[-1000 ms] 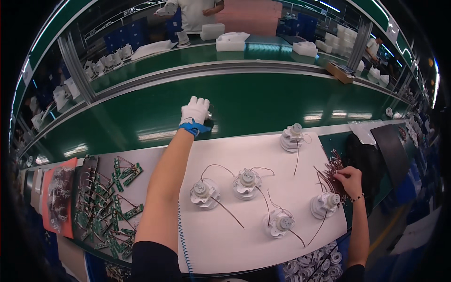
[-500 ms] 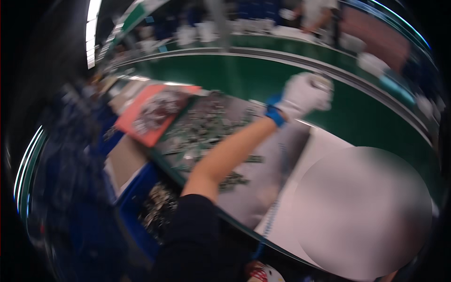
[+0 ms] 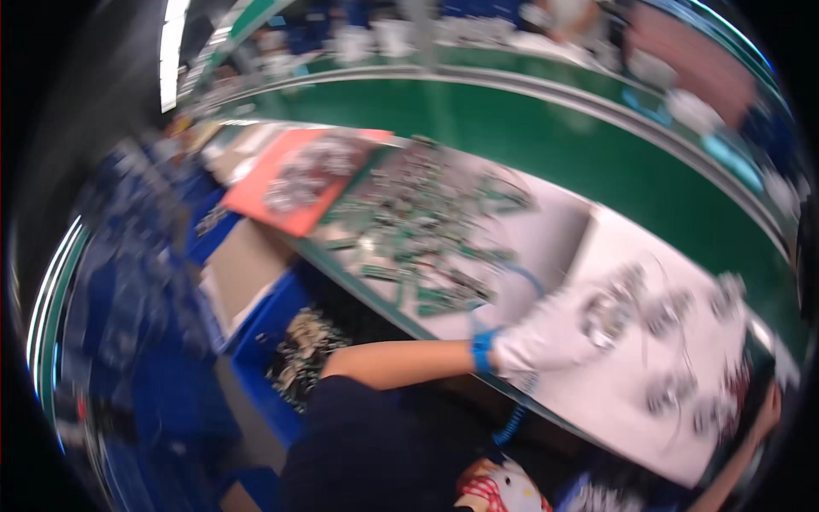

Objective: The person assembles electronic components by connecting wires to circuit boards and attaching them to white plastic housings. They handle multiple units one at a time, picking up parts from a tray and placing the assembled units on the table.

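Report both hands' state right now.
Left hand: gloved, at a pale motor unit; grip blurred, can't tell.
Right hand: near the dark red wires; too blurred to tell.

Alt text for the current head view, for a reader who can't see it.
Gloved left hand at a white motor assembly over a pale sheet, grip unclear through motion blur; bare right hand at far right by reddish-brown wires. Green circuit boards lie left of the sheet.

Circuit boards (image 3: 418, 226) lie on the surface (image 3: 550, 235), at ten o'clock from the motor assemblies (image 3: 668, 313); small parts (image 3: 311, 172) at ten from the boards.
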A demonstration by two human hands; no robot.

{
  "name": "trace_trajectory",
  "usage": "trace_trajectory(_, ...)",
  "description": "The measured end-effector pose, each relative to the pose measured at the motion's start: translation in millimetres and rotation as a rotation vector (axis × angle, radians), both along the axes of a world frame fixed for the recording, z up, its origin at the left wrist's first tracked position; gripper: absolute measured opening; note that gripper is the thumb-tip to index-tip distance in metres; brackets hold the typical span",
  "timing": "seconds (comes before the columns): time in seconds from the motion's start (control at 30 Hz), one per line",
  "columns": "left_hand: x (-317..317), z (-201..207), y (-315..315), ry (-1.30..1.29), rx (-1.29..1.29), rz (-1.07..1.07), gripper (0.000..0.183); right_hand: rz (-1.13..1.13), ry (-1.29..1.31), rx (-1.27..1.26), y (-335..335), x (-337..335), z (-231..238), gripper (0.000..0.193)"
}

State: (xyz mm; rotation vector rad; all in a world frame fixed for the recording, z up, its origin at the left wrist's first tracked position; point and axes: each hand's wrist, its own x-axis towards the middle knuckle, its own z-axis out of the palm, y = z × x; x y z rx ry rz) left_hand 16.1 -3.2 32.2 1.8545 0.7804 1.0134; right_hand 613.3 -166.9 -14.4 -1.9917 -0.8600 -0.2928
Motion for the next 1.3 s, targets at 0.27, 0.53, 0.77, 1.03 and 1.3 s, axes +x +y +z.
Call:
trace_trajectory(0.27, -1, -58, -18, 0.279, 0.059, 0.062, 0.056, 0.451, -0.393, 0.313, -14, -311, 79, 0.012)
trace_trajectory(0.53, -4, -12, -17, 0.514, 0.185, -0.032, 0.074, 0.769, 0.670, 0.153, 24, -435, -16, 0.009)
trace_trajectory(0.77, 4, -26, -5, 0.434, 0.040, -0.173, 0.068, 0.835, 1.039, 0.038, 57, -433, -22, 0.010)
trace_trajectory(1.03, 4, -30, 2, 0.349, -0.184, -0.224, 0.064, 0.836, 0.874, 0.088, 64, -434, -25, 0.011)
trace_trajectory(1.3, 1, -33, 6, 0.382, -0.071, -0.263, 0.066, 0.857, 0.937, 0.018, 65, -434, -18, 0.011)
